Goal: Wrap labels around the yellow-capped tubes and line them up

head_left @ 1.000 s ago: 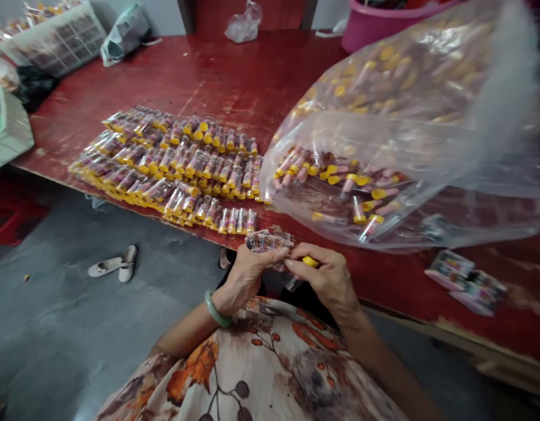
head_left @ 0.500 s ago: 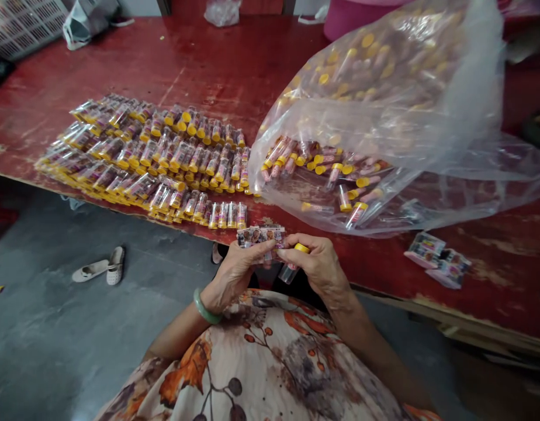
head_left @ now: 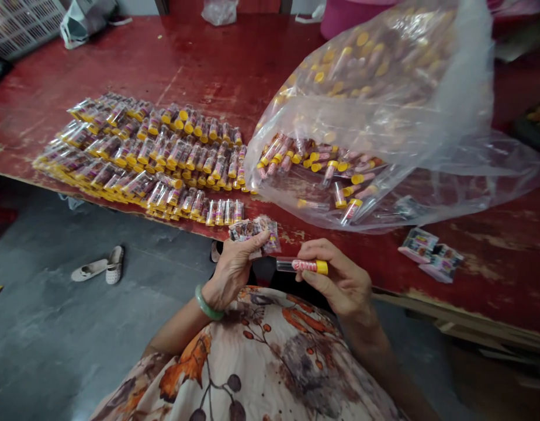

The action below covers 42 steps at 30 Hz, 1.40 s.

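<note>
My left hand [head_left: 235, 263] is closed on a small stack of printed labels [head_left: 270, 233], with the thumb pressed on top. Between the thumb and fingers of my right hand [head_left: 340, 279] lies a clear tube [head_left: 286, 265] with a yellow cap and a pink-and-white printed piece inside. It is held level, its capped end to the right. The tube's clear end is close to the labels. Beyond my left hand, rows of labelled tubes [head_left: 177, 155] with yellow caps are piled on the red table [head_left: 235, 64].
A large clear plastic bag [head_left: 467, 117] full of yellow-capped tubes lies open on the right of the table. Two stacks of labels [head_left: 440, 263] rest near the right front edge. Shoes [head_left: 101, 268] stand on the floor at left. A pink tub [head_left: 344, 17] is at the back.
My right hand has moved right and away from the labels. The tube has turned from a steep tilt to level. My left hand still holds the stack.
</note>
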Available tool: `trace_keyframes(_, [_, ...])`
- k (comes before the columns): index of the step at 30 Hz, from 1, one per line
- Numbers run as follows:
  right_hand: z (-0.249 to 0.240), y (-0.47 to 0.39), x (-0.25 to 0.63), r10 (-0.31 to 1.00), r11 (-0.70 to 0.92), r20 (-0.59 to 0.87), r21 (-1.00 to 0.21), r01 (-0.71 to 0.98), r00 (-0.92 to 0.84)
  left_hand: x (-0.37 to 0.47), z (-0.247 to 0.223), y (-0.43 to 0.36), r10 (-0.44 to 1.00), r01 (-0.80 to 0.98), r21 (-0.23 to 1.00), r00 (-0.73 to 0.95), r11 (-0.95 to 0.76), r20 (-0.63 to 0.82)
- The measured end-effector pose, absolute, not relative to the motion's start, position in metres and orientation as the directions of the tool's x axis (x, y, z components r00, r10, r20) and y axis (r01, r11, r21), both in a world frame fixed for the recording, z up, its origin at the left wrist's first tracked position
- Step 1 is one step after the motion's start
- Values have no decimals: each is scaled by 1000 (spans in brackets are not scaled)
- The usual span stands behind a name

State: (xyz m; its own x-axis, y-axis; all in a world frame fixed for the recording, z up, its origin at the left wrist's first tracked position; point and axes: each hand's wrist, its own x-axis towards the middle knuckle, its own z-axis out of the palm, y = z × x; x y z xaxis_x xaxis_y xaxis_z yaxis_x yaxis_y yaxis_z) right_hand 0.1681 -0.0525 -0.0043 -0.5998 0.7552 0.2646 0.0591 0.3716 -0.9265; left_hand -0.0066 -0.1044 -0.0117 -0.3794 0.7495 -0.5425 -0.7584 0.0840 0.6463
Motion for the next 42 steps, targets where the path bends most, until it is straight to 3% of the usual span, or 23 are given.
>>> trace_keyframes(6, [-4,-59,167,759,375,326,-926,-31,-563,-5,-11,-108,746,-762,643,-385,74,-543])
trace_keyframes(10, [-4,-64,162,742,541,465,-841,21,-483,-5,-3,-112,748,-781,608,-317,144,-584])
trace_keyframes(17, [-19,-76,152,598,801,702,-547,244,-387,-5,-5,-116,770,-816,561,-266,140,-579])
trace_keyframes(22, [-31,-78,157,287,920,759,-49,388,-584,1,-7,-118,783,-766,636,-341,89,-520])
trace_keyframes(24, [-38,-78,156,232,911,752,53,409,-617,5,-7,-119,792,-747,663,-372,55,-485])
trace_keyframes(26, [-44,-78,151,282,903,763,-4,431,-582,7,-7,-120,806,-733,679,-386,27,-448])
trace_keyframes(29, [-43,-77,145,429,895,743,-271,355,-513,7,-7,-121,815,-728,685,-374,38,-442])
trace_keyframes(32, [-29,-72,148,509,816,592,-562,133,-624,3,-7,-122,819,-743,667,-351,51,-454])
trace_keyframes(34, [-20,-69,154,528,720,491,-691,59,-692,0,-6,-122,834,-753,655,-322,61,-447])
trace_keyframes(36, [-15,-67,157,560,681,485,-731,40,-672,-1,-6,-123,849,-757,649,-294,74,-439])
trace_keyframes(42, [-17,-66,146,585,758,691,-652,-17,-425,4,-5,-127,885,-734,668,-225,122,-409])
